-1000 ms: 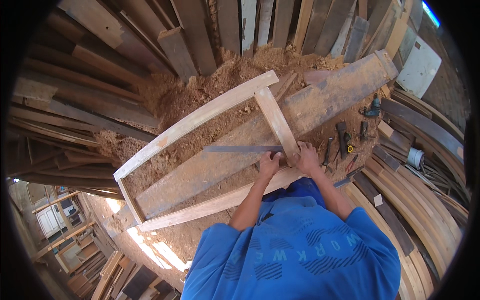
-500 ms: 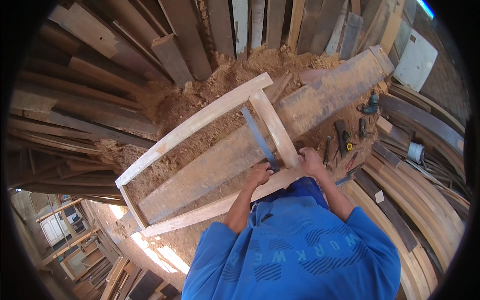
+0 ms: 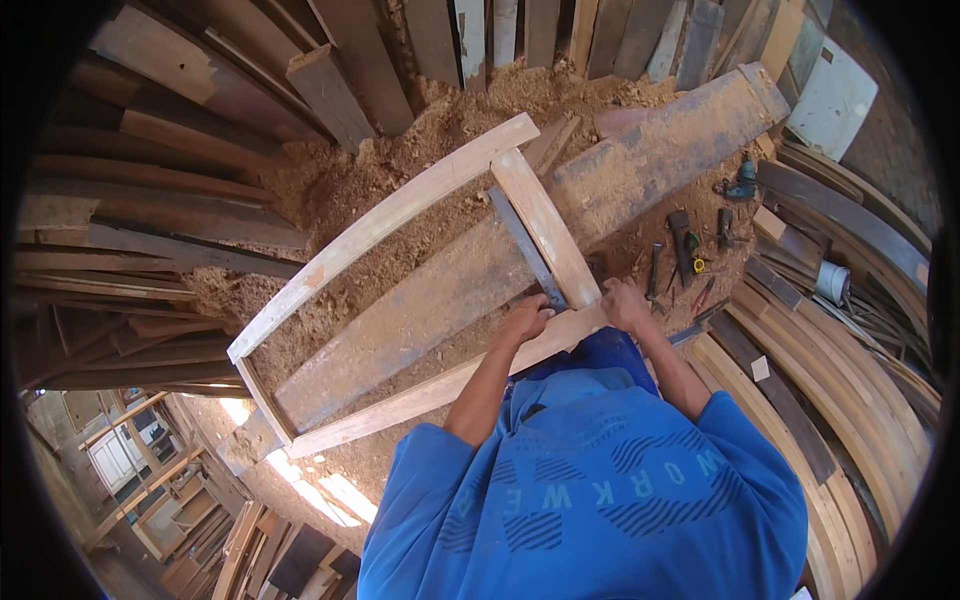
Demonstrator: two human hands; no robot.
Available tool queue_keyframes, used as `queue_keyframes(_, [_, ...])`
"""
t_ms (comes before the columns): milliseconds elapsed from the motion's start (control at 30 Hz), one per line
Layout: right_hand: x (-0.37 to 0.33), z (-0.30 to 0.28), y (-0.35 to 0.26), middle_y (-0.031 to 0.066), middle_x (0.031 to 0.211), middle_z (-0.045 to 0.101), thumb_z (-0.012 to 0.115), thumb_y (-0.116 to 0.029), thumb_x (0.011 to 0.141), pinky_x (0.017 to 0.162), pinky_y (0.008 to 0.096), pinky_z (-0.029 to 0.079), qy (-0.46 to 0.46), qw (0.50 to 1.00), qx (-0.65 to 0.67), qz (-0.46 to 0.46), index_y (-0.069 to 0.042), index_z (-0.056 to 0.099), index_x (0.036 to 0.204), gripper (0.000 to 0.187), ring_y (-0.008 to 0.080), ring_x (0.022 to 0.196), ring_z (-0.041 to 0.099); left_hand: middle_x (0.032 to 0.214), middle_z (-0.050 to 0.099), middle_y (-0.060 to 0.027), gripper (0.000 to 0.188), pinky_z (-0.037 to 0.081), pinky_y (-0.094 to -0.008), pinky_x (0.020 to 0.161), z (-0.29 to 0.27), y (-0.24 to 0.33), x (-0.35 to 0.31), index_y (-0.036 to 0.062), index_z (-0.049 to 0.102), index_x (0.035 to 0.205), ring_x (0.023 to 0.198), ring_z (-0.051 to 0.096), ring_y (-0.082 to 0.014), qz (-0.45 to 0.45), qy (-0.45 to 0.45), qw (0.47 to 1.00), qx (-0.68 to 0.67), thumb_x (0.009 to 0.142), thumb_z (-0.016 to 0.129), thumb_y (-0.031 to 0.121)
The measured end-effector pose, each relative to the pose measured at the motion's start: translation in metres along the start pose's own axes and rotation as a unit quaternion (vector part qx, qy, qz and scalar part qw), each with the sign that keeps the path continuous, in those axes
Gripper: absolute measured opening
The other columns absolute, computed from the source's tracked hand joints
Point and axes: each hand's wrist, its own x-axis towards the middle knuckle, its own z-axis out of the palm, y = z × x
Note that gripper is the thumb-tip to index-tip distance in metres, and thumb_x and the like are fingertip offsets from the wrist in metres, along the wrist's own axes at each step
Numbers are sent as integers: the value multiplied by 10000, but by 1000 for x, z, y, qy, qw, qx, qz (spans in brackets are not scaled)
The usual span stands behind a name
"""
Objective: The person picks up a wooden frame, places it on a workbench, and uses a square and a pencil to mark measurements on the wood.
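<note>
Metal straightedge lies just left of the wooden crosspiece, left hand curled closed on its near end, right hand at the crosspiece's near end, grip unclear; judged best: straightedge flush, crosspiece unmoving

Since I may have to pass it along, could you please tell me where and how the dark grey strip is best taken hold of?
Probably at mid-length, across its narrow width, coming from the left: the dark grey strip is long and slim, the wooden crosspiece runs close along its right, and the left hand is at its near end.
</note>
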Motion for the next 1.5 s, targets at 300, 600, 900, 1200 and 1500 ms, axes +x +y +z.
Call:
queue_keyframes(300, [1,-1,-1,226,1123,575,623,-199,798,960,454,440,9,1000,0,-16,-64,618,1156,383,400,1079,547,1097,633,-215,321,446,-449,918,10,-3,6,37,618,1057,1076,578,-384,-3,21,999,-26,856,616,287])
queue_keyframes(600, [4,1,0,220,1035,622,617,-173,778,942,455,446,21,999,-1,-38,-45,635,1110,356,384,1066,547,1064,643,-220,312,454,-451,904,11,-6,5,28,621,1043,1049,593,-387,7,33,999,-36,847,627,271])
queue_keyframes(900, [7,-2,0,226,1061,606,619,-175,792,953,449,442,-11,1000,5,-28,-54,626,1131,360,385,1076,544,1078,645,-206,306,454,-455,914,12,-5,6,30,633,1042,1059,587,-397,12,40,999,-35,838,645,258])
queue_keyframes(1200, [7,-2,1,233,1124,577,610,-189,801,970,452,433,-15,1000,-2,-12,-76,612,1171,387,395,1102,538,1091,640,-222,323,448,-456,925,11,-3,6,21,633,1056,1063,584,-401,2,32,998,-45,837,647,259])
queue_keyframes(1500, [9,-1,2,238,1143,580,590,-197,801,985,463,422,-10,1000,-7,-29,-33,592,1186,419,398,1109,534,1068,643,-234,312,458,-458,906,8,-5,0,18,636,1048,1039,592,-407,9,48,998,-35,839,649,249])
